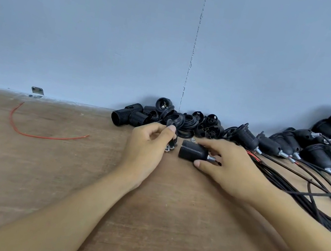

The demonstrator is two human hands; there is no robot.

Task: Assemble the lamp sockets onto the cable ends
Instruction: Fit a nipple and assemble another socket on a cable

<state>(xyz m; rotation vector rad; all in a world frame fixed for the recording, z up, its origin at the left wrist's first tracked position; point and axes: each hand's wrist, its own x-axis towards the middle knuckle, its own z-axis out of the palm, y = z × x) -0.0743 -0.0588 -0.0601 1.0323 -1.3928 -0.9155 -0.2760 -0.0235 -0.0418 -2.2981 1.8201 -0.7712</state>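
My left hand pinches a small black socket part between thumb and fingers, just above a few small metal nuts on the table. My right hand grips a black threaded lamp socket lying on its side, with a metal nipple at its cable end. The socket's open mouth faces my left hand, a short gap apart. A bundle of black cables runs off to the right from under my right hand.
A heap of loose black socket shells and rings lies by the blue wall. Several assembled sockets on cables pile up at the right. A loose red wire lies on the wooden table at the left. A metal bracket sits at the wall.
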